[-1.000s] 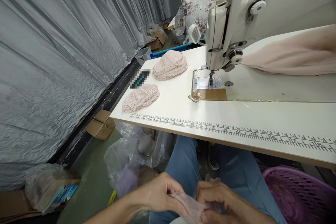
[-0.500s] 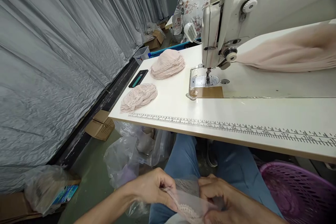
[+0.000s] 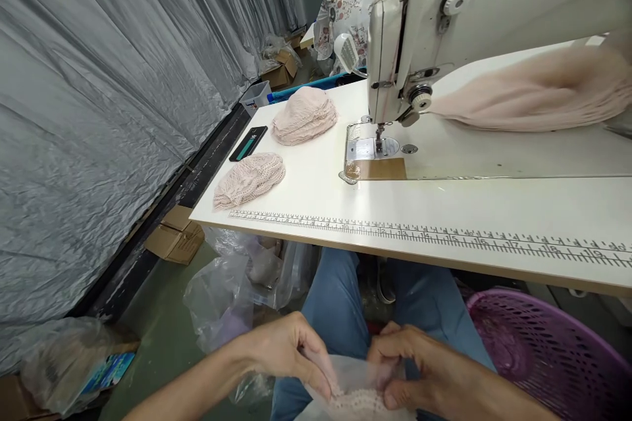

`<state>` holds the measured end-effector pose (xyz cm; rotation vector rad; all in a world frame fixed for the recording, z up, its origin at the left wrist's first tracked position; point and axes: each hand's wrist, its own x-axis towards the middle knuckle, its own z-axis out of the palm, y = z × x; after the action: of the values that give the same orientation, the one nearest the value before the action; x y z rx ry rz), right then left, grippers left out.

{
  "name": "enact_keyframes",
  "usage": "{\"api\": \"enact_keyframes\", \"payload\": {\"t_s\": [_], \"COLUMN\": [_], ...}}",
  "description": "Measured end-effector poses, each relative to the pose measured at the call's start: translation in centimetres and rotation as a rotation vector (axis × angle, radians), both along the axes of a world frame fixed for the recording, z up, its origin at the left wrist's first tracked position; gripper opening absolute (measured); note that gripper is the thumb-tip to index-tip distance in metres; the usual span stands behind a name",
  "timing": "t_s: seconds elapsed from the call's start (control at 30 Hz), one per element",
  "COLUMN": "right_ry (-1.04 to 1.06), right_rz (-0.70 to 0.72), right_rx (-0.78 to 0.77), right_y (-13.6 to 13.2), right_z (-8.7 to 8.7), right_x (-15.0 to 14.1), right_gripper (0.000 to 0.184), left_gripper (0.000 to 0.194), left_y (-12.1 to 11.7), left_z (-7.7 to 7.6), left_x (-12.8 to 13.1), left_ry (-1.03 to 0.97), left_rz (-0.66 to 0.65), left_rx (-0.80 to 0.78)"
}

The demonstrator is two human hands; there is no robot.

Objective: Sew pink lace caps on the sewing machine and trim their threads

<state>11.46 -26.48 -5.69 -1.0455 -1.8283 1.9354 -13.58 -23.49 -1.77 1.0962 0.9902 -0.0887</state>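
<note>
Over the lap (image 3: 332,306), left grip (image 3: 289,352) and right grip (image 3: 428,358) pinch sheer, lace-patterned pale fabric (image 3: 359,401).

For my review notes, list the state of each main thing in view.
Left hand: pinching the sheer fabric
Right hand: pinching it on the other side
Sheer fabric: held between both hands, partly lacy
Lacy stack: layered, slightly uneven
Pink stack: layered, domed
Black-and-green object: lying flat
Sewing machine: upright; whether running, cannot tell
Pink cloth: gathered in layers
Purple basket: open-topped

Blue trousers (image 3: 332,299), bare forearms (image 3: 197,378), bare hands (image 3: 290,350)
</note>
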Motion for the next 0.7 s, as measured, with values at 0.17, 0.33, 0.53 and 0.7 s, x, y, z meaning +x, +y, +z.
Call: {"api": "enact_keyframes", "payload": {"t_s": [0.17, 0.33, 0.53, 0.7], "right_ry": [0.031, 0.079, 0.002, -0.010], "right_rz": [0.014, 0.036, -0.035, -0.059], "right_rx": [0.070, 0.112, 0.150, 0.132], "right_y": [0.4, 0.9, 0.8, 1.0], "right_z": [-0.7, -0.7, -1.2, -1.4], "right_x": [-0.8, -1.2, -1.3, -1.6], "right_gripper": [0.014, 0.021, 0.024, 0.009], "left_gripper": [0.035, 0.032, 0.037, 0.033], "left_y": [0.3, 0.5, 0.4, 0.0], "left_z": [0.3, 0.4, 0.0, 0.1], "left_x": [-0.6, -0.9, -1.2, -1.7], "left_ry": [0.010, -0.001, 0.047, 0.066], "left_rz": [-0.021, 0.016, 0.113, 0.149], "left_rx": [0.068, 0.066, 0.095, 0.107]}}
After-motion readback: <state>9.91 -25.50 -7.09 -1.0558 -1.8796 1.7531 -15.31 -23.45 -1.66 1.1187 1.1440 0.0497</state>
